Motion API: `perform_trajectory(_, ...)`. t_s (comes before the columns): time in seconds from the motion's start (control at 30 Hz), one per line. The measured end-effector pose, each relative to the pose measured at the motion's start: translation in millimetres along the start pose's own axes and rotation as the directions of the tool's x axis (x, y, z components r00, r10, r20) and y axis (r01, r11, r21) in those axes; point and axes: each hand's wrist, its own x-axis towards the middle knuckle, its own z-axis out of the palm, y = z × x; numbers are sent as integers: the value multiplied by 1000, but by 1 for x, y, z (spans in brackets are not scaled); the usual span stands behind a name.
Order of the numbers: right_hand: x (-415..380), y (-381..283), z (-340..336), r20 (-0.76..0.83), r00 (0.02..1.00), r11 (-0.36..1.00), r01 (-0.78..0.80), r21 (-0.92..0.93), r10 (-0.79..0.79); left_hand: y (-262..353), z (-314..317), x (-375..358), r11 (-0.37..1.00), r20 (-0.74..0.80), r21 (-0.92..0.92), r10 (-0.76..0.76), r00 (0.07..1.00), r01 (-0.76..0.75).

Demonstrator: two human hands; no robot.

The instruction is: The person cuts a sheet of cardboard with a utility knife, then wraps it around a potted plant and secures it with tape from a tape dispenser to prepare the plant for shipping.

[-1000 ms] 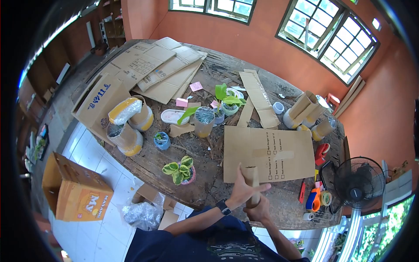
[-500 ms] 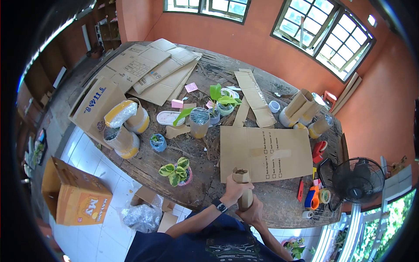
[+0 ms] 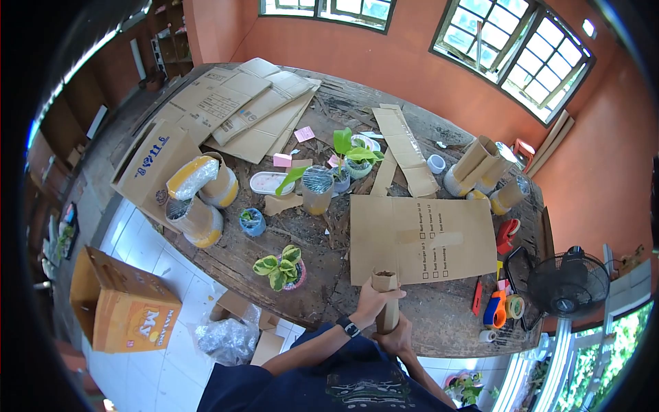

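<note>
A rolled cardboard tube (image 3: 388,310) stands tilted at the table's front edge, its open end facing up. My left hand (image 3: 371,302), with a watch on the wrist, wraps round its upper part. Lower down, my right hand (image 3: 396,336) grips the same tube near its bottom. Just beyond the tube lies a flat cardboard sheet (image 3: 384,237) with printed text and a strip of clear tape. A potted plant with variegated leaves (image 3: 280,268) sits to the left of my hands.
Wrapped cardboard tubes (image 3: 199,223) stand at the left, others (image 3: 470,165) at the right. Flat cardboard (image 3: 206,103) is stacked at the back left. A red cutter (image 3: 477,295), a tape dispenser (image 3: 494,310) and a black fan (image 3: 568,281) are at the right.
The view has shifted slightly, so the table's contents appear a little displaced. Both hands still hold the tube, with hardly any visible change in grip.
</note>
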Motion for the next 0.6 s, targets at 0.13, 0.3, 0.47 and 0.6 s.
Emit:
perform_trajectory(0.13,-4,11,6,58,998,998,-41,43,39,-21,-22,7,991,53,61,-123,991,120)
perform_trajectory(0.3,-7,9,4,19,999,999,-33,3,33,-27,-29,7,991,127,32,-130,983,127)
perform_trajectory(0.47,-1,-11,-17,-158,981,988,124,92,-109,-1,-16,3,914,261,-378,-44,964,144)
perform_trajectory(0.6,-3,-13,-11,-124,974,980,182,-76,-191,5,-17,12,893,443,-322,-152,883,315)
